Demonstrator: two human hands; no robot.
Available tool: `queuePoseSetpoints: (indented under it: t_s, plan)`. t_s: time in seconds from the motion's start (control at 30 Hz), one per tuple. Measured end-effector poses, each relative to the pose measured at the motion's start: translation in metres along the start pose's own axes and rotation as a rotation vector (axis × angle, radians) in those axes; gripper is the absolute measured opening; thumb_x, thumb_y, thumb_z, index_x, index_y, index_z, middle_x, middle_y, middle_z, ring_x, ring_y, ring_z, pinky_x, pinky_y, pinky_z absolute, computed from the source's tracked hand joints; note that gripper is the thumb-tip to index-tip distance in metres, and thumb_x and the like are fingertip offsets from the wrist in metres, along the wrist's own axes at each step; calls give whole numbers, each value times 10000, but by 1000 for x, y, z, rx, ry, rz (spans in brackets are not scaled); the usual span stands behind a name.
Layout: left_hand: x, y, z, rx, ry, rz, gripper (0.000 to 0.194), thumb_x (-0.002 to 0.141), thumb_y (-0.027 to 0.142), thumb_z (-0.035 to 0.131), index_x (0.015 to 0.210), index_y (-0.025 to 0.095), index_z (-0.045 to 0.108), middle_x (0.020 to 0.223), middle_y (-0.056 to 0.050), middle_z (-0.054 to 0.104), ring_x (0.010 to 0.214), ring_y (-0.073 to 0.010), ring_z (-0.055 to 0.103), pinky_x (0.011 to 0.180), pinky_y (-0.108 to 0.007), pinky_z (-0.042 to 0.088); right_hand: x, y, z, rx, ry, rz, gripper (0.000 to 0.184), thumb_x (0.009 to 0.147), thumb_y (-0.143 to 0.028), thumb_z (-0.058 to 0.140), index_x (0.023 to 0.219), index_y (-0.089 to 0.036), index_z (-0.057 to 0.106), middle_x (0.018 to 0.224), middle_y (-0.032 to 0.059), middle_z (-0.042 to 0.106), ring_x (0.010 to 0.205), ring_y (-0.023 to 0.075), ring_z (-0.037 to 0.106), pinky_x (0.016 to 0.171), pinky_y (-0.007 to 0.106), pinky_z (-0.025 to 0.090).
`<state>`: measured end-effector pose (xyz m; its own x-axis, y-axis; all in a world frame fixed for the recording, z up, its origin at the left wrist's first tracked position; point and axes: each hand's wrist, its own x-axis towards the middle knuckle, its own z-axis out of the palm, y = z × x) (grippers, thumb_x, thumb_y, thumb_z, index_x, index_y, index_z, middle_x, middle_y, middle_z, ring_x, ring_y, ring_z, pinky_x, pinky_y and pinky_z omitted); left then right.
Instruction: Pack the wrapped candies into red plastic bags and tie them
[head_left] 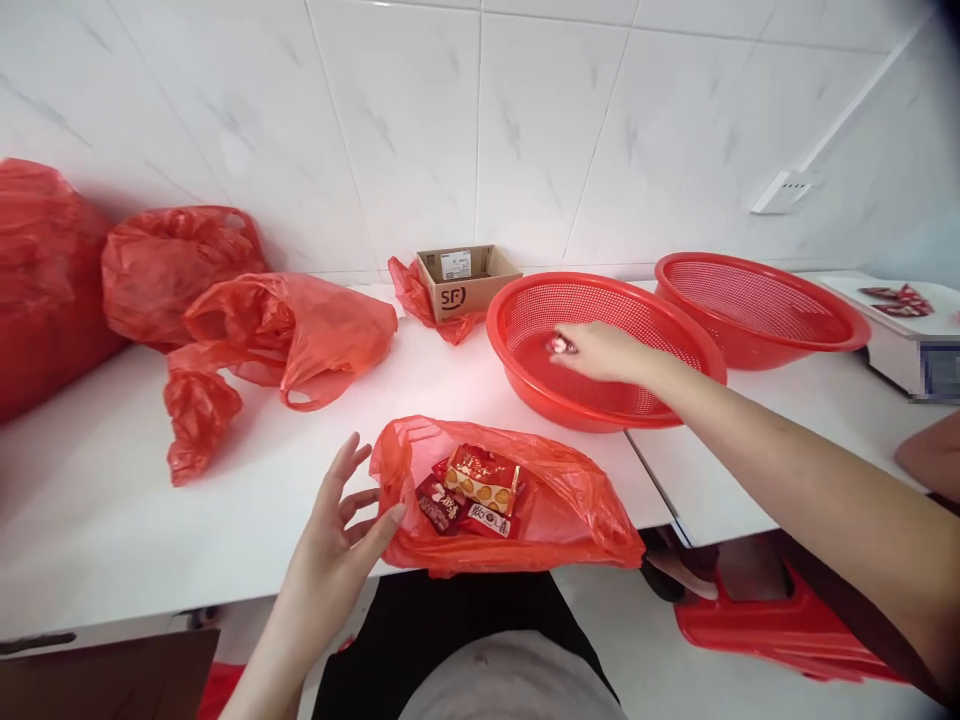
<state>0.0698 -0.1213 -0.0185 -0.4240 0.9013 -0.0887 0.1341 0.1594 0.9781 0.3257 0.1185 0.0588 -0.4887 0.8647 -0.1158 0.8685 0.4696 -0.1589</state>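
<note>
In front of me an opened red plastic bag (577, 505) lies on the white table. Inside are several wrapped snacks, among them a red and cream biscuit packet (482, 478), a dark brown packet (440, 505) and a red and white packet (489, 521). My left hand (341, 530) is at the bag's left rim, fingers spread, with the thumb against or just over the plastic. My right hand (600, 352) reaches into the near red mesh basket (525, 385). Its fingertips pinch a small red and white wrapped snack (560, 345), slightly blurred.
A second red basket (765, 310) stands to the right, beyond it a scale-like device (892, 345) with packets on top. A small cardboard box (469, 290) sits by the wall. Several red bags (180, 270) occupy the left. A person's arm (930, 450) shows at far right.
</note>
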Motion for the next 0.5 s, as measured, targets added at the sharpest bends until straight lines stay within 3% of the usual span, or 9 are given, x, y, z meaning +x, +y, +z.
queuePoseSetpoints:
  t_s: [0.07, 0.17, 0.23, 0.3, 0.4, 0.5]
  plan:
    - [0, -3, -3, 64, -12, -18, 761, 785, 475, 691, 1457, 360, 352, 1418, -82, 462, 986, -206, 617, 738, -320, 583, -19, -22, -14, 234, 97, -58, 289, 916, -454, 508, 1035, -197, 565, 945, 91, 682, 791, 226, 655, 668, 324, 459]
    - [2, -11, -8, 152, -70, -45, 620, 793, 518, 670, 1326, 266, 481, 1171, -75, 583, 876, -203, 637, 673, -318, 569, -53, -66, -12, 475, -14, -272, 288, 891, -487, 558, 1017, -228, 570, 865, 26, 677, 685, 161, 631, 589, 267, 438]
    - [4, -15, -11, 161, -115, -46, 538, 803, 530, 655, 1226, 219, 540, 1046, -67, 635, 857, -212, 648, 670, -318, 563, -70, -92, 0, 396, -57, -364, 256, 884, -449, 592, 1021, -232, 581, 876, 25, 678, 693, 160, 616, 566, 261, 414]
    - [3, -14, -14, 120, -141, -55, 481, 805, 528, 654, 1147, 196, 584, 962, -61, 677, 843, -216, 662, 686, -314, 563, -81, -106, 14, 228, 12, -397, 227, 904, -372, 586, 1068, -215, 581, 912, 49, 677, 715, 173, 610, 571, 275, 403]
    - [1, -7, -22, 35, -97, -73, 419, 787, 513, 679, 1059, 197, 640, 903, -45, 718, 773, -197, 673, 682, -285, 560, -95, -107, 27, 34, 146, -425, 181, 940, -259, 533, 1093, -189, 598, 948, 72, 666, 768, 190, 613, 624, 299, 426]
    - [-1, 4, -32, 47, 22, -58, 379, 738, 511, 721, 961, 205, 695, 875, -26, 735, 751, -190, 666, 652, -250, 549, -117, -95, 37, -98, 218, -482, 126, 895, -232, 595, 1000, -197, 655, 1036, 94, 656, 895, 230, 612, 718, 339, 471]
